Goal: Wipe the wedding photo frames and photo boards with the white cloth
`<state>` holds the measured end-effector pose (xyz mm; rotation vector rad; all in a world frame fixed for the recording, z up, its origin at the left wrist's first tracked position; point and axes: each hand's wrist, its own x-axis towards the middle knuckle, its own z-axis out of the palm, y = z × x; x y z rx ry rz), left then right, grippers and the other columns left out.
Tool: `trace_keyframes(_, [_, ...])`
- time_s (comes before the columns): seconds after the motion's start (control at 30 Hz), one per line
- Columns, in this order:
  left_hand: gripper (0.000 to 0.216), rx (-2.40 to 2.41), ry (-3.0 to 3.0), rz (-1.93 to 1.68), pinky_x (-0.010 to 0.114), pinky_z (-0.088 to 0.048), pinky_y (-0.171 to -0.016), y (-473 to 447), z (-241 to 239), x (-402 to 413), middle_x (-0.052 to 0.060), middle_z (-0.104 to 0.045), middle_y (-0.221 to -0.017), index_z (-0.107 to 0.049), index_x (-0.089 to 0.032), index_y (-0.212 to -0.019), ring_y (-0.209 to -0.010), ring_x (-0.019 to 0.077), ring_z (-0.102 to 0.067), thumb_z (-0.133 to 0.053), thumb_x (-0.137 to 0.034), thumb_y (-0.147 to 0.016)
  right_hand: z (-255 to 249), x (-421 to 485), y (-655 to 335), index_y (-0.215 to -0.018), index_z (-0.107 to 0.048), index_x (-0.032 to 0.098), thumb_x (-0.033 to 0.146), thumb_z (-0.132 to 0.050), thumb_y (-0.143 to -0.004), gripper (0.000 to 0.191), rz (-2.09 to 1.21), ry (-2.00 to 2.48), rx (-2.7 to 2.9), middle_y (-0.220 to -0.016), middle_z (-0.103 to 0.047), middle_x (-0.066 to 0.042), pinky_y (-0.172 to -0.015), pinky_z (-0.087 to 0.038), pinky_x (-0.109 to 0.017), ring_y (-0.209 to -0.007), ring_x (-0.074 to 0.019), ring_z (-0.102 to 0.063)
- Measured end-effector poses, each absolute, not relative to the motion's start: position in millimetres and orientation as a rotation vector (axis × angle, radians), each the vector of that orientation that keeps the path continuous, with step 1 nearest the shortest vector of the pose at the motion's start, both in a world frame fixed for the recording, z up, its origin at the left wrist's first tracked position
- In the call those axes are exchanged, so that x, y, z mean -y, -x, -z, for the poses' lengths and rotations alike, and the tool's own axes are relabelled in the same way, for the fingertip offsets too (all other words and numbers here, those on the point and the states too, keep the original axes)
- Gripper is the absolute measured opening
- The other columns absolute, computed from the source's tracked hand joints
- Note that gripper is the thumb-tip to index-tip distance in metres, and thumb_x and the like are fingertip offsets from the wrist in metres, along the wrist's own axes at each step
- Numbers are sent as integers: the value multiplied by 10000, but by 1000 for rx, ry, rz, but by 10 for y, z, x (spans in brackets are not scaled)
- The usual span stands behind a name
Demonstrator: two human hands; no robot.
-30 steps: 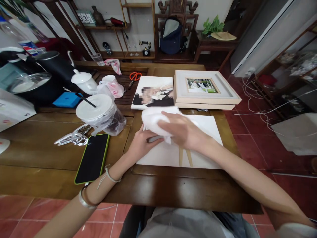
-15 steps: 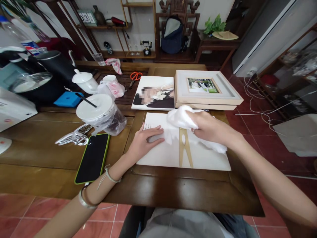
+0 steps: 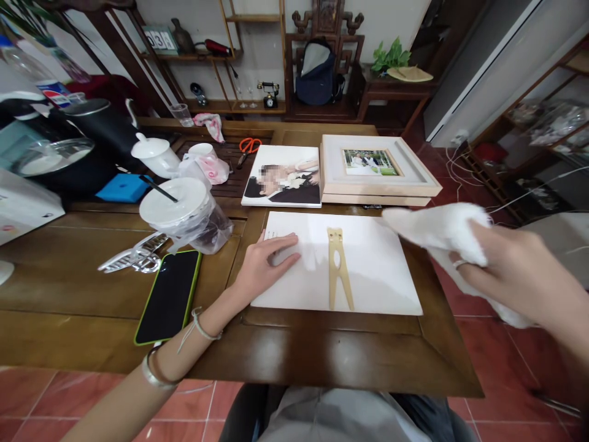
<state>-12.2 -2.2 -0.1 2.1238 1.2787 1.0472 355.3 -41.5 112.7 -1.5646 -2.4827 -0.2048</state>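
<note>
A white panel [image 3: 299, 276] lies flat near the table's front edge, with a gold-coloured stand leg [image 3: 339, 270] fixed on its middle. My left hand [image 3: 271, 261] rests on the panel's left side, fingers stretched out and thumb apart. Off to the right, past the table's edge, my right hand [image 3: 510, 264] is closed around a white cloth [image 3: 442, 227], whose loose end hangs toward the panel's upper right corner. Behind the panel lie a photo print panel [image 3: 285, 178] and stacked picture frames [image 3: 381, 166].
Left of the panel are a phone [image 3: 170, 298] in a green case, a clear hair claw [image 3: 138, 253] and a lidded drink cup [image 3: 179, 209] with a straw. Orange-handled scissors [image 3: 248, 147], a white teapot [image 3: 155, 155] and a blue box [image 3: 123, 186] stand farther back.
My right hand has moved right with the white cloth, off the panel, uncovering the top of the stand leg. The left hand stays on the panel.
</note>
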Motion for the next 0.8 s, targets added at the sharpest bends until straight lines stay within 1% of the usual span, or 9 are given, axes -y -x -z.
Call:
trace_keyframes(0.1, [326,-1272,-2122,-1057,496,-344,-1147,122,-9,17,76,-653,-1286,-657,-223,-1181,-1273,264,-552,-634,-325,-872,-1144,452,-3468,-729,-390,277,158,-498,-752,162,680,1384,2425,-667,-521,-59,-528,-354,-367,-595,-258,-504])
trace_keyframes(0.17, [378,-1276,-2131,-1000,509,-312,-1160,125,-17,14,92,-596,-1360,-612,-214,-1250,-1334,269,-487,-594,-342,-895,-1065,395,-3348,-738,-426,249,77,-535,-725,204,751,1180,2570,-856,-632,-129,-588,-413,-376,-733,-279,-580])
trace_keyframes(0.23, [400,-1296,-2134,-930,527,-270,-1173,129,-22,11,104,-554,-1405,-574,-205,-1300,-1366,268,-445,-517,-361,-936,-926,282,-3226,-786,-479,214,-5,-529,-669,253,664,1085,2732,-1077,-648,-193,-675,-465,-407,-897,-314,-622])
trace_keyframes(0.33, [413,-1313,-2098,-889,526,-237,-1183,135,-16,9,108,-528,-1429,-563,-189,-1311,-1396,250,-403,-380,-372,-988,-683,90,-3110,-848,-519,191,-18,-514,-639,296,409,1157,2835,-1137,-640,-208,-825,-488,-509,-1142,-380,-573])
trace_keyframes(0.4, [423,-1332,-2054,-901,511,-238,-1185,135,-5,7,104,-539,-1420,-573,-185,-1296,-1396,235,-405,-337,-375,-1001,-553,1,-3082,-866,-523,189,5,-520,-651,283,191,1248,2815,-1204,-610,-216,-953,-432,-598,-1318,-407,-434])
trace_keyframes(0.47, [423,-1354,-2027,-906,501,-240,-1186,132,7,5,101,-548,-1412,-574,-183,-1291,-1393,228,-410,-330,-375,-1003,-486,-37,-3072,-884,-522,186,6,-510,-659,288,9,1300,2768,-1378,-501,-220,-1044,-345,-649,-1423,-407,-264])
trace_keyframes(0.57, [405,-1370,-2046,-878,493,-239,-1188,123,12,3,103,-545,-1416,-560,-182,-1303,-1392,229,-411,-376,-362,-990,-524,-1,-3045,-910,-530,178,-35,-459,-656,339,-127,1324,2743,-1475,-410,-213,-1091,-300,-652,-1435,-400,-231])
trace_keyframes(0.7, [395,-1383,-2101,-852,502,-245,-1183,117,6,4,107,-540,-1420,-537,-189,-1321,-1390,238,-414,-452,-320,-958,-734,220,-2963,-917,-567,182,-48,-439,-617,399,-264,1354,2794,-1357,-541,-206,-1072,-392,-584,-1369,-382,-386])
trace_keyframes(0.8, [385,-1381,-2123,-860,517,-257,-1174,120,8,2,106,-549,-1412,-537,-203,-1313,-1383,244,-425,-462,-298,-948,-836,544,-2934,-983,-609,214,-25,-439,-563,512,-316,1336,2845,-1314,-592,-166,-1075,-406,-586,-1377,-353,-384])
